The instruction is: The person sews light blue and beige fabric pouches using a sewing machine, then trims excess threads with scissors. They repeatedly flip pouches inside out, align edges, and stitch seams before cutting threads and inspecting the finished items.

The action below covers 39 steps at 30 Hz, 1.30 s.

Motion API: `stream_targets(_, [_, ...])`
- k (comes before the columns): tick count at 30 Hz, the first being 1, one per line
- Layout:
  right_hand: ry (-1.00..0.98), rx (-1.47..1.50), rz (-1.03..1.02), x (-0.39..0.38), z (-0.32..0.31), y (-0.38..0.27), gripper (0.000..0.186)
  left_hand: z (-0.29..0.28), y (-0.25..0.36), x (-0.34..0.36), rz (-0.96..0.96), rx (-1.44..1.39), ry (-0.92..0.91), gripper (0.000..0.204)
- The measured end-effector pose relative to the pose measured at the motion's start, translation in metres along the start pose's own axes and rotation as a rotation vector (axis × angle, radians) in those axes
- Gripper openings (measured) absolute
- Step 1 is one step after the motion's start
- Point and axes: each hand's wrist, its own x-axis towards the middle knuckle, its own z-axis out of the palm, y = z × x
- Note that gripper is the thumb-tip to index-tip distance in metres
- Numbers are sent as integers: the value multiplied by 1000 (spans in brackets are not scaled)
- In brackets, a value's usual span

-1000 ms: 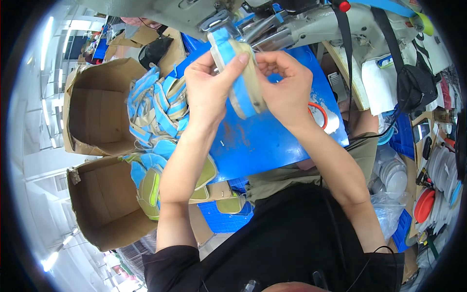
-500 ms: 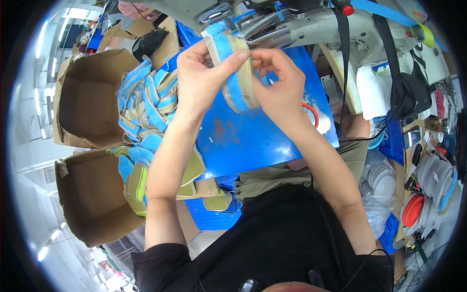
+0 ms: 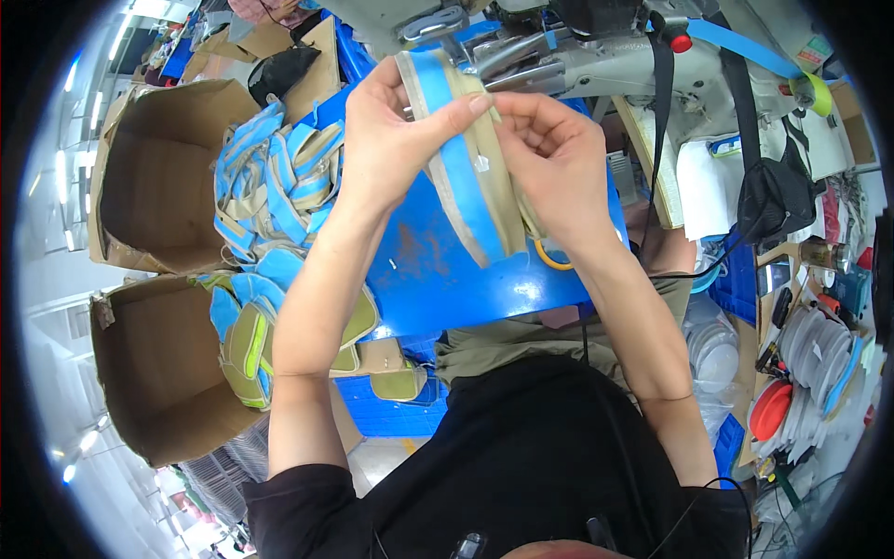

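Observation:
Between my hands hangs a blue-and-beige fabric strip (image 3: 458, 191), curved into a loop below the head of a sewing machine (image 3: 596, 70). My left hand (image 3: 393, 140) is closed on the strip's upper part, its thumb lying across the beige edge. Close by on the right, my right hand (image 3: 556, 163) pinches the beige edge between thumb and fingers. A small white patch shows on the beige band. Beneath is a blue work surface (image 3: 410, 289), and an orange ring-shaped handle (image 3: 551, 257) partly shows beside my right wrist.
Left of the blue surface lies a heap of similar blue-and-beige strips (image 3: 284, 177). Two cardboard boxes, the upper box (image 3: 158, 186) and lower box (image 3: 154, 373), stand at far left. Green-and-blue sewn pieces (image 3: 247, 340) spill by the lower one. A black pouch (image 3: 780, 191) hangs right.
The strip has been turned and hangs lower, showing more of its length and the white patch. My right hand has shifted slightly right and down; both hands keep hold.

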Motion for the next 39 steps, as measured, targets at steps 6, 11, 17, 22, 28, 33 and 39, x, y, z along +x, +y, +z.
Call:
stream_targets(6, [-3,39,54,-2,0,-5,23,0,3,2,-58,13,13,41])
stream_targets(11, [-38,66,74,-3,-4,-8,24,-2,0,14,-20,87,38,48])
stream_targets(17, [-111,136,144,-22,-16,-18,27,6,4,-20,-110,-160,22,46])
stream_targets(22, [-157,46,160,-44,-29,-19,30,12,11,-63,-323,-351,-32,36])
stream_targets(28, [-158,12,69,-55,-36,-12,29,16,19,-68,-516,-476,-60,31])
stream_targets(33, [-142,42,42,-61,-36,-10,25,16,27,-71,-600,-612,-81,33])
stream_targets(39, [-165,147,42,-63,-41,-11,26,24,26,-88,-398,-397,-140,33])
